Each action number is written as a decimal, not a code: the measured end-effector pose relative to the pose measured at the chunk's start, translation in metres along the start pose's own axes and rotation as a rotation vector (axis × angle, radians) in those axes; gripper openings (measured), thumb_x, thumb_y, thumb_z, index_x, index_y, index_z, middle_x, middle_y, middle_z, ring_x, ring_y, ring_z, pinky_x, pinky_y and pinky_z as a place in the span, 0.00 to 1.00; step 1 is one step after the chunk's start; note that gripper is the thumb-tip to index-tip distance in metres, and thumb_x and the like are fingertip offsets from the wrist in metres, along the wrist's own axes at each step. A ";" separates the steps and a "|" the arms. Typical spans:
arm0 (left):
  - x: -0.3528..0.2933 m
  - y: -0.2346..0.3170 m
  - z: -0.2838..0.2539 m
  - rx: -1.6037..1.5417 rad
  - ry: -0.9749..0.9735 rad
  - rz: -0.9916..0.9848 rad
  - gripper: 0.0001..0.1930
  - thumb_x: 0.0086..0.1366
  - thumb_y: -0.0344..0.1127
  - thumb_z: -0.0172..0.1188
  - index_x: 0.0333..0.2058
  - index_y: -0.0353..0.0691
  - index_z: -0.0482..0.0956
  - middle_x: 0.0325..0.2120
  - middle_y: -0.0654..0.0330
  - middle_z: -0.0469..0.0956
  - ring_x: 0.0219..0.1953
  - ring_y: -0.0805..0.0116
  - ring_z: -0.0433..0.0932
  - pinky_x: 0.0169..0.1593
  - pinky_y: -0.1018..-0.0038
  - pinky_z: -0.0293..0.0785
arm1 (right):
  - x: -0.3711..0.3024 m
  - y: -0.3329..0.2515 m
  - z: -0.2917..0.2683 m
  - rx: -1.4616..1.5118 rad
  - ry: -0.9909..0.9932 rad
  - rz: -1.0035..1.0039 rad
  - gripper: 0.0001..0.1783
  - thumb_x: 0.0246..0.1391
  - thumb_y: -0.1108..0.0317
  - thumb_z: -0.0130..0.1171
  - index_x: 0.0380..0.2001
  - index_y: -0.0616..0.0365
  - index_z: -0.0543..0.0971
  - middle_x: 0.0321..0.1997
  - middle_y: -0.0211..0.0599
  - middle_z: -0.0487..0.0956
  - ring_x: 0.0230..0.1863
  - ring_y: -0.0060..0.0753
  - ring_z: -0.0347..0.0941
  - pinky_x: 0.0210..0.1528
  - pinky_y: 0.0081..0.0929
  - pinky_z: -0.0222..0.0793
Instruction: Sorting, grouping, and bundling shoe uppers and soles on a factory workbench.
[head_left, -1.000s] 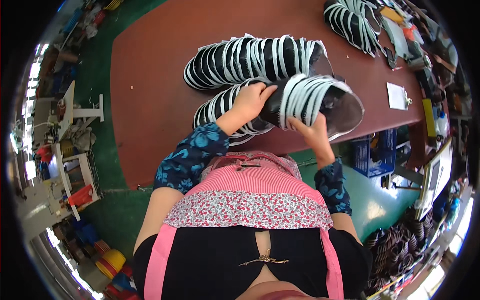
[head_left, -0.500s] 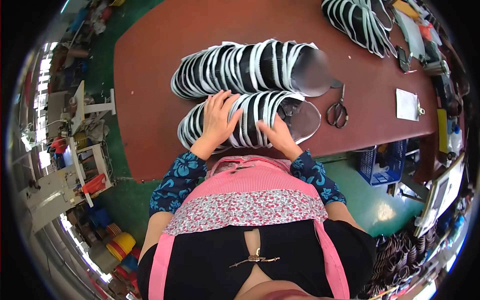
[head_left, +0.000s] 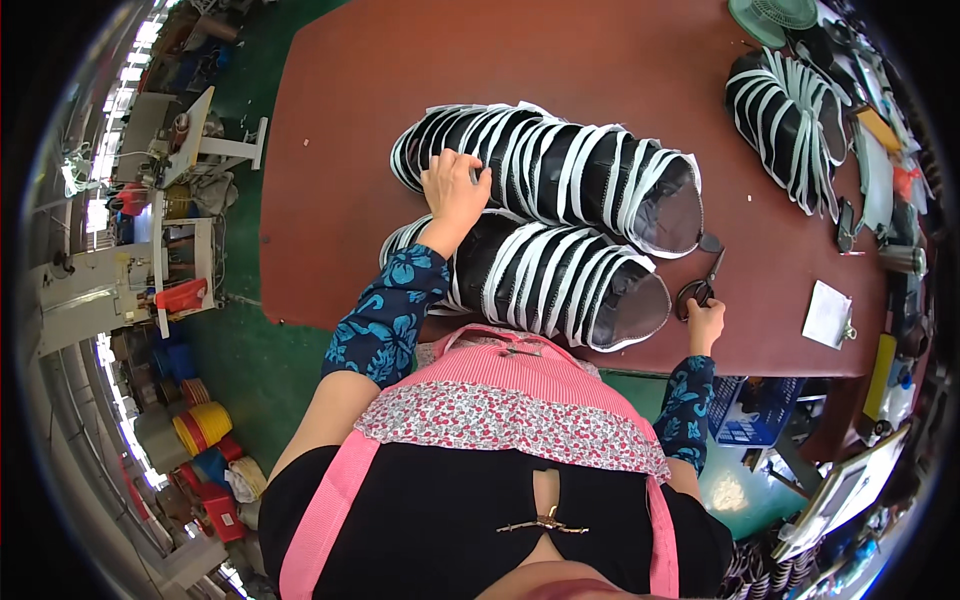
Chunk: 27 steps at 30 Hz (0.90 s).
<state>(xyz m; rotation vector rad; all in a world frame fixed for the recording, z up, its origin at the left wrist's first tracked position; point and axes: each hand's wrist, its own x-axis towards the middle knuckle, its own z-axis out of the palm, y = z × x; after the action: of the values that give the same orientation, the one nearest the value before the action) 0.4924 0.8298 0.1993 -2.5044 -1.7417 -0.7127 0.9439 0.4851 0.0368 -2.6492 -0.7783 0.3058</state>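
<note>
Two long rows of nested black pieces with white edging, which look like shoe uppers, lie on the red-brown table. My left hand is over the left part of the far row, fingers loosely bent and thumb apart, with nothing visible in it. Its wrist crosses above the near row. To the right of the near row, my right hand has its fingers closed round the handles of dark scissors. The blades point away from me, beside a small dark piece at the far row's right end.
Another bundle of black, white-edged pieces sits at the far right, near a green round object. A clipboard with white paper lies at the right edge. Below stands a blue crate. Sewing-machine tables are off to the left.
Both hands have left the near row. My left hand moved up to the far row, and my right hand went right and took hold of the scissors. The whole view shifted too.
</note>
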 end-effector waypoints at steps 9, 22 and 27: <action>0.007 -0.041 -0.010 -1.114 -0.307 -0.763 0.11 0.70 0.37 0.72 0.39 0.32 0.92 0.42 0.60 0.86 0.42 0.72 0.81 0.51 0.73 0.75 | -0.018 -0.205 -0.095 0.744 -0.273 -0.343 0.25 0.63 0.74 0.70 0.62 0.64 0.77 0.56 0.46 0.83 0.55 0.39 0.84 0.58 0.34 0.79; -0.009 -0.039 -0.022 -0.718 -0.020 -0.423 0.07 0.66 0.35 0.76 0.36 0.37 0.92 0.34 0.60 0.81 0.33 0.69 0.82 0.41 0.71 0.80 | -0.008 -0.448 -0.051 0.058 -0.040 -1.577 0.25 0.52 0.60 0.76 0.50 0.54 0.78 0.47 0.37 0.80 0.55 0.41 0.78 0.57 0.40 0.76; -0.012 -0.044 -0.030 -0.712 0.003 -0.466 0.08 0.66 0.35 0.77 0.37 0.36 0.91 0.34 0.61 0.80 0.33 0.70 0.82 0.42 0.72 0.80 | -0.004 -0.443 -0.052 0.025 -0.129 -1.447 0.26 0.51 0.61 0.78 0.51 0.58 0.79 0.46 0.40 0.80 0.54 0.47 0.79 0.55 0.42 0.77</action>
<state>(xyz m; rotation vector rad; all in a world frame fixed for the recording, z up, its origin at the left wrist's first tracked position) 0.4389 0.8281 0.2111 -2.4232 -2.4421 -1.6112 0.7453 0.8151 0.2613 -1.4253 -2.3353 0.0557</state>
